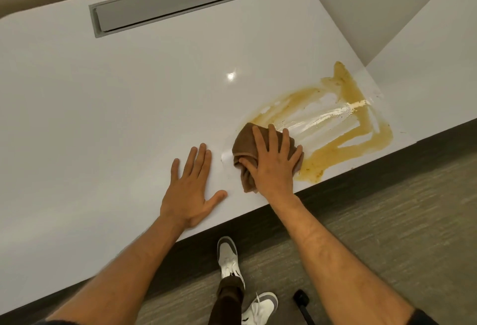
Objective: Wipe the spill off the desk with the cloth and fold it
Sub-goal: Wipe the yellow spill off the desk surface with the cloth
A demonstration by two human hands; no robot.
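A yellow-brown spill (348, 133) is smeared across the right part of the white desk (116, 107), with pale wiped streaks through its middle. A bunched brown cloth (245, 141) lies at the spill's left end, near the desk's front edge. My right hand (273, 164) presses flat on top of the cloth, fingers spread over it and thumb curled against its left side. My left hand (191, 190) rests flat on the bare desk just left of the cloth, fingers apart, holding nothing.
A grey recessed cable hatch (167, 1) sits in the desk at the back. A second white surface (423, 71) adjoins on the right. The desk's front edge runs diagonally; below it are grey carpet, my white shoes (228, 257) and a black object (302, 301).
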